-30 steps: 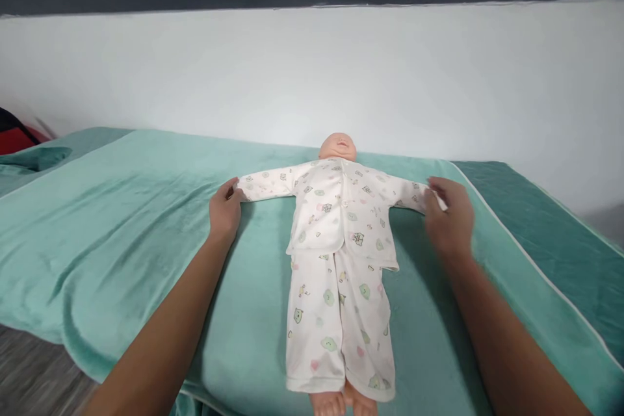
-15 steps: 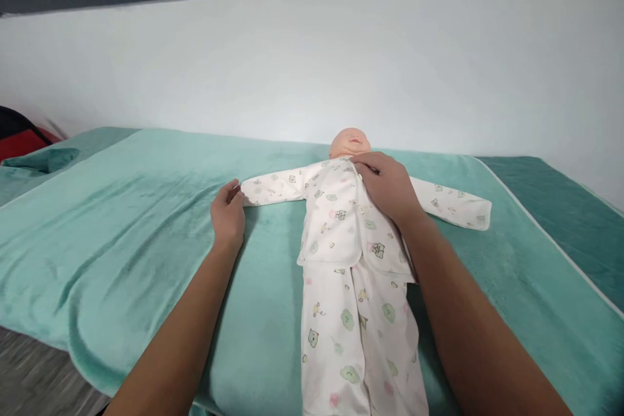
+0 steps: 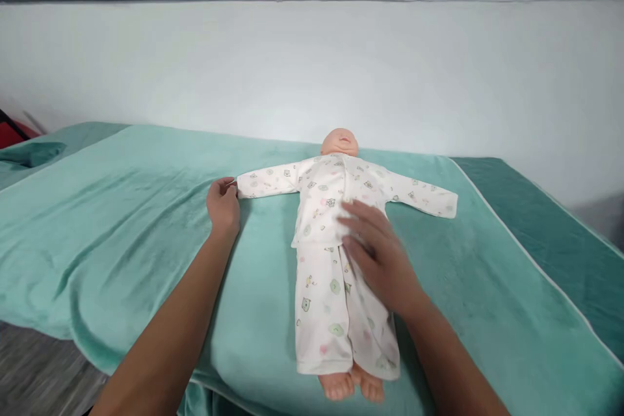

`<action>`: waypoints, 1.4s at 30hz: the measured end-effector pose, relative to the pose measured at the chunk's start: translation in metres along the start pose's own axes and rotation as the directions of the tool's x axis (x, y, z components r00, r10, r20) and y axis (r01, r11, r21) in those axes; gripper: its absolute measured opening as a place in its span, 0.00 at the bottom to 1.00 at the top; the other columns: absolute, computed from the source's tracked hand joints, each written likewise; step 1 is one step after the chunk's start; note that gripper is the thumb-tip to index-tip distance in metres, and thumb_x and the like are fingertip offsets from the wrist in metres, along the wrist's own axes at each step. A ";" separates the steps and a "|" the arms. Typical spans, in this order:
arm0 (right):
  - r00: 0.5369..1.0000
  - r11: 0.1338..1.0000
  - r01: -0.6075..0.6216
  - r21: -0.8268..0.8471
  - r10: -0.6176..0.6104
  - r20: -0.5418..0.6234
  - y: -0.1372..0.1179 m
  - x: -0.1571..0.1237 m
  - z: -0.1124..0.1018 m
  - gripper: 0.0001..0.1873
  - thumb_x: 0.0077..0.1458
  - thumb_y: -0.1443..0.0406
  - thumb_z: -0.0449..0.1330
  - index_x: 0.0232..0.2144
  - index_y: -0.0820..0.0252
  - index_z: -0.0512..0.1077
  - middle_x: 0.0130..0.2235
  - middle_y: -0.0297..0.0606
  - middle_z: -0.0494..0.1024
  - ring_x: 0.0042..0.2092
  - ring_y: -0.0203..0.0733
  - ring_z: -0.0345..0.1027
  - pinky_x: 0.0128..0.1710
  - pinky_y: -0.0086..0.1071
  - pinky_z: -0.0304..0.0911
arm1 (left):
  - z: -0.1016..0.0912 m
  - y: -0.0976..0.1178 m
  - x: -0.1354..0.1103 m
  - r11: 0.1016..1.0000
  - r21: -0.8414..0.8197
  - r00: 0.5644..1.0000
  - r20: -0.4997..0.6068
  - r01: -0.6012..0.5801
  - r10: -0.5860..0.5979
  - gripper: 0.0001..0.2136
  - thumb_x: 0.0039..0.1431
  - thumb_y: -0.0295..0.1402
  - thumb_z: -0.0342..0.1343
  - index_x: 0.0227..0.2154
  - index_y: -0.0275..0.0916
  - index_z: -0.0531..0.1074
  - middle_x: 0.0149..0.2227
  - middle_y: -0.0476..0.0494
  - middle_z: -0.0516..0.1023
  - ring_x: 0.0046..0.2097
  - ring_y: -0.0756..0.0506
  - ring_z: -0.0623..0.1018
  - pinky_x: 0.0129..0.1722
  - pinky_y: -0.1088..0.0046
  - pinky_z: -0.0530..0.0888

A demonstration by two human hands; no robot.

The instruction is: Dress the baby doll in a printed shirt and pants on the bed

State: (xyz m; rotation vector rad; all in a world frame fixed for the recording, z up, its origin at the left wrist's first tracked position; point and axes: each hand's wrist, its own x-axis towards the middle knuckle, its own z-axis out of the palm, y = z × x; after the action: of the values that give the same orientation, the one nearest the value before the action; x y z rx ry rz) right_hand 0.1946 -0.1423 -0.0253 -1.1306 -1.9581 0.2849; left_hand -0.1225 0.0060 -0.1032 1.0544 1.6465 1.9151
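Note:
A baby doll (image 3: 340, 142) lies on its back, arms spread, in a white printed jacket (image 3: 319, 188) and matching trousers (image 3: 319, 312). Its bare feet (image 3: 337, 385) stick out below the trouser legs. At the end of the sleeve on the left, my left hand (image 3: 224, 207) has its fingers closed on the cuff (image 3: 240, 187). My right hand (image 3: 377, 253), smeared by motion, hovers over the lower front of the jacket and the top of the trousers. Its fingers are stretched out and hold nothing. The other sleeve (image 3: 424, 196) lies straight out on the right.
Under the doll a light green plush blanket (image 3: 146, 221) covers the bed, with a darker green cover (image 3: 526, 208) at the right. Behind stands a white wall (image 3: 219, 65). A red and black object (image 3: 12, 133) shows at the far left, and grey floor (image 3: 39, 364) at lower left.
My right hand has moved from the jacket's collar down to its lower hem. The jacket front now lies closed and flatter. My left hand stays at the cuff. The view shifted, bringing the doll's feet in.

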 end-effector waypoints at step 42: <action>0.928 0.914 -0.329 -0.236 0.266 -0.262 -0.091 -0.158 0.001 0.17 0.61 0.71 0.53 0.52 0.54 0.66 0.50 0.45 0.71 0.51 0.49 0.69 0.48 0.45 0.70 | -0.121 0.089 -0.275 0.998 0.055 0.738 0.674 -0.040 -0.008 0.07 0.53 0.27 0.52 0.33 0.47 0.68 0.38 0.46 0.72 0.42 0.42 0.74 0.42 0.67 0.71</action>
State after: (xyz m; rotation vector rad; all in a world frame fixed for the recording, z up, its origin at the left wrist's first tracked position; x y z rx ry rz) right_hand 0.1775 -0.3195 -0.0623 -1.5801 -1.6540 0.0372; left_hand -0.0249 -0.2915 -0.0976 1.5589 1.2641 1.2364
